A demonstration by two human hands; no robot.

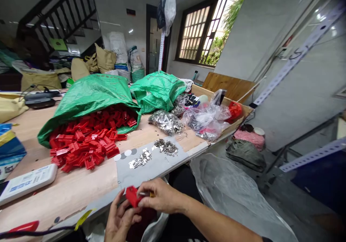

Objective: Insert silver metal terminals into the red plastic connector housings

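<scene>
At the table's front edge, my left hand (123, 213) holds a small red plastic part (133, 196) between thumb and fingers. My right hand (159, 196) is closed in a pinch on a small tool with a yellow end (152, 194) and a thin metallic part, right against the red part. Its exact kind is partly hidden by the fingers. On a grey sheet (127, 177) just beyond lie two little heaps of flat metal pieces: a bright one (140, 158) and a darker one (166, 147). Many matching red parts (89, 141) spill from an open green woven sack (94, 90).
A second green sack (159, 90) and a clear bag of metal pieces (166, 122) stand farther back. Plastic bags (207, 116) crowd a wooden tray at right. A white device (29, 182) lies at left. Below the edge hangs a translucent bag (229, 191).
</scene>
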